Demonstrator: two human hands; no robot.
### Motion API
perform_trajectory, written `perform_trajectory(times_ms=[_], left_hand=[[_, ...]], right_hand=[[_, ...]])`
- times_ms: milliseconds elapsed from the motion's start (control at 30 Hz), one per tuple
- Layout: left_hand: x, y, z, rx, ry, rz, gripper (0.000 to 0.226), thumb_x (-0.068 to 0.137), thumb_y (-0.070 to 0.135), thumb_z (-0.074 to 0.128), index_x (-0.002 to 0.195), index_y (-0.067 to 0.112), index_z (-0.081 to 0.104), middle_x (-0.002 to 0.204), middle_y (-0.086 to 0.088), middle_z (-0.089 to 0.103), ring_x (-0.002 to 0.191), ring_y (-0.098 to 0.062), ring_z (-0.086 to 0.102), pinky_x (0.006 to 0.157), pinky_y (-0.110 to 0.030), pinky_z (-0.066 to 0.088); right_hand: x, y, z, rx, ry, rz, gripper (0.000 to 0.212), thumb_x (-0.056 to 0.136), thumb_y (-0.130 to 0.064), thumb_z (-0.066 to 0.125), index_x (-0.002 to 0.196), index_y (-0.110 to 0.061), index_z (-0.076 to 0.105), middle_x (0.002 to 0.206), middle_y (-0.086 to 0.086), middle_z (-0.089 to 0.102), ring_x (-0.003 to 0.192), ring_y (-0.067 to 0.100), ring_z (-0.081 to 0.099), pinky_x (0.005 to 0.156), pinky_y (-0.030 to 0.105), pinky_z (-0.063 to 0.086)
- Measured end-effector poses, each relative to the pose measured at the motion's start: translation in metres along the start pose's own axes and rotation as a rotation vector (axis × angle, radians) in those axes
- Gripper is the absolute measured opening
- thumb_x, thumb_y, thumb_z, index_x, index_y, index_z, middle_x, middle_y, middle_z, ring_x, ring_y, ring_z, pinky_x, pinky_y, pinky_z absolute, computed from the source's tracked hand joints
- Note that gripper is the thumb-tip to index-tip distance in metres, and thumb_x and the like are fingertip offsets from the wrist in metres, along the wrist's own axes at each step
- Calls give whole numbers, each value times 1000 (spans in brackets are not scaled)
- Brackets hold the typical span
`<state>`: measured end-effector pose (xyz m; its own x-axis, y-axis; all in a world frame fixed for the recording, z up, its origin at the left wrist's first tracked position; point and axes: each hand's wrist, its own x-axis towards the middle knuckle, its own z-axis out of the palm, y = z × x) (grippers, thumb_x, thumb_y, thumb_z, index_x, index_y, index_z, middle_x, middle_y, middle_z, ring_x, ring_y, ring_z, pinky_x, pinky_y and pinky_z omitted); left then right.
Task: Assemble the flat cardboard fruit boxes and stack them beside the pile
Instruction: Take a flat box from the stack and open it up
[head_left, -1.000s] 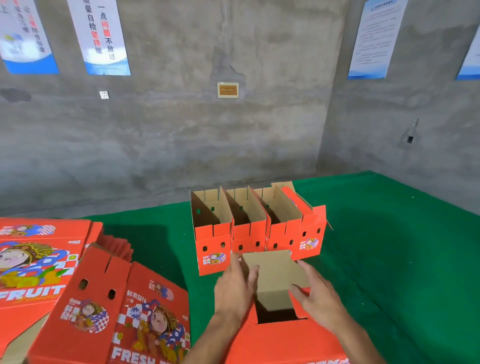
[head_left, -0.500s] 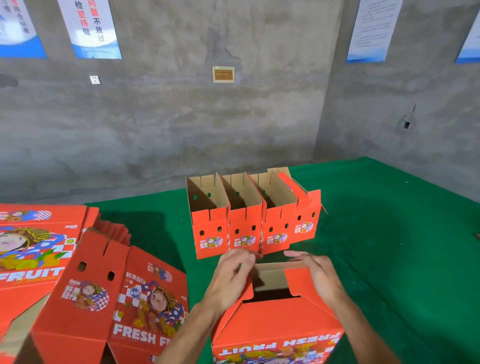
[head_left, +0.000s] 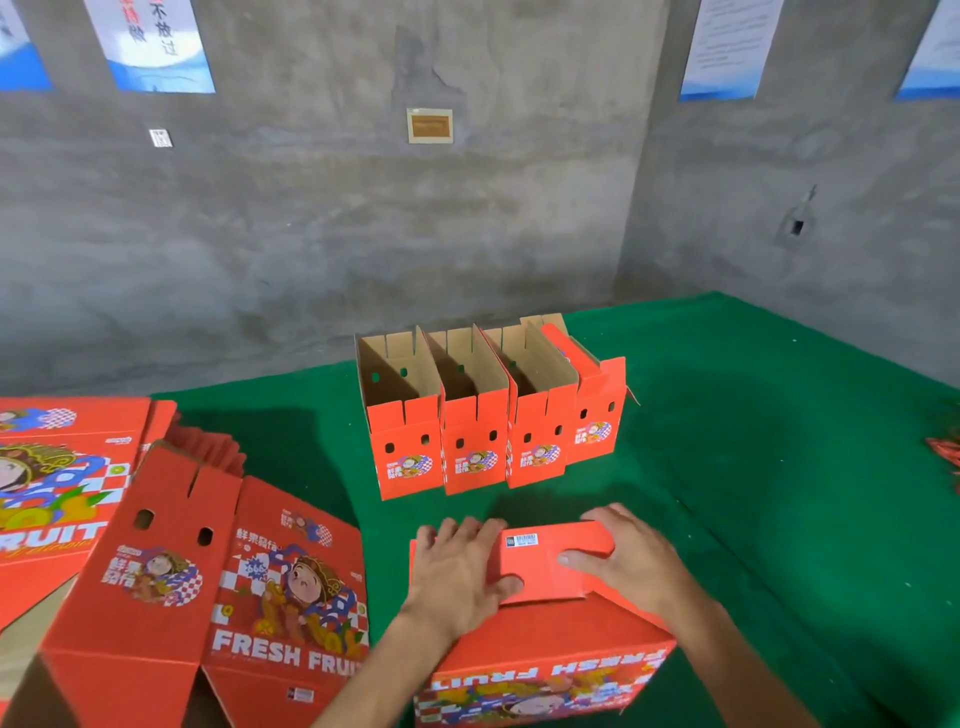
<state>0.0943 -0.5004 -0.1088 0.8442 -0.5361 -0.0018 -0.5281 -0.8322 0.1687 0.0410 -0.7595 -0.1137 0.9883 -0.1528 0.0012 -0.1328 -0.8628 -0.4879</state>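
A red fruit box (head_left: 545, 654) stands upside down in front of me on the green cloth, its "FRESH FRUIT" print inverted. Its bottom flaps are folded shut, and the top flap carries a small barcode label. My left hand (head_left: 462, 571) lies flat with spread fingers on the left part of the flaps. Pressing the right side of the top flap is my right hand (head_left: 628, 561), fingers straight. Beyond the hands, several assembled boxes (head_left: 483, 415) stand in a row with open tops. The pile of flat boxes (head_left: 171, 582) lies at the left.
The green cloth (head_left: 779, 467) stretches to the right and to the concrete walls. A small red object (head_left: 948, 454) shows at the right edge. Posters hang on the wall.
The box's brown inner flaps were open a second ago. Both hands folded the red flaps over them and now press them flat. The view tilted downward.
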Motion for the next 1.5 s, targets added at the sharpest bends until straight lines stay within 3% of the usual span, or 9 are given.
perform_trajectory(times_ms=[133,267,400,533,667,833,1100,1300,1500], left_hand=[[7,-9,-3,-58,41,17,75,91,85,29,150,40,35,144,12,52,131,-16,42,116,-48,23],[14,-32,-7,-45,88,-77,101,75,103,11,148,39,39,146,12,47,141,-16,37,124,-51,14],[19,-71,-15,-148,124,-165,103,74,104,14,146,37,43,149,13,47,142,-13,38,125,-51,14],[7,-102,-13,-202,142,-219,94,75,104,17,140,42,46,137,14,54,132,-13,46,123,-48,18],[-9,-124,-8,-278,172,-244,90,76,103,19,139,45,45,131,19,53,128,-12,47,121,-46,20],[-31,-144,-6,-400,179,-301,84,75,102,20,139,52,42,132,20,52,126,-10,45,121,-50,20],[-58,-156,-8,-608,200,-342,48,77,99,34,119,75,39,122,39,43,124,-6,39,117,-49,27],[-58,-138,-29,-880,374,-265,59,88,87,38,120,44,64,110,22,68,107,0,62,103,-43,48],[-61,-110,-113,-1160,703,-109,56,105,57,37,98,19,77,99,1,76,94,-11,69,86,-32,53]], right_hand=[[2,-9,1,408,114,174,94,72,-87,58,148,-32,46,143,-13,51,130,11,52,109,37,41],[9,-6,4,906,-9,574,67,105,-66,31,137,-15,60,137,8,64,124,27,62,106,44,49],[-9,-7,27,556,-343,521,44,104,-57,46,105,-19,68,97,-3,76,87,15,72,77,32,60],[-2,-11,30,128,-378,288,26,99,-32,60,81,-15,66,77,-6,75,63,8,67,57,21,48],[16,-30,19,116,-315,211,15,98,-28,62,92,-19,73,74,-4,77,53,0,63,52,21,43],[34,-62,7,330,-376,219,23,105,-17,48,122,-15,65,82,7,79,51,12,63,42,21,42],[48,-95,3,415,-611,343,51,104,-9,37,152,-28,40,108,22,75,71,22,73,61,28,54],[47,-129,-13,420,-597,282,50,109,-7,35,155,-26,41,92,20,71,85,32,79,72,35,63],[43,-214,-73,406,-474,-9,48,109,-8,33,148,-32,47,76,21,70,58,31,73,55,31,59]])
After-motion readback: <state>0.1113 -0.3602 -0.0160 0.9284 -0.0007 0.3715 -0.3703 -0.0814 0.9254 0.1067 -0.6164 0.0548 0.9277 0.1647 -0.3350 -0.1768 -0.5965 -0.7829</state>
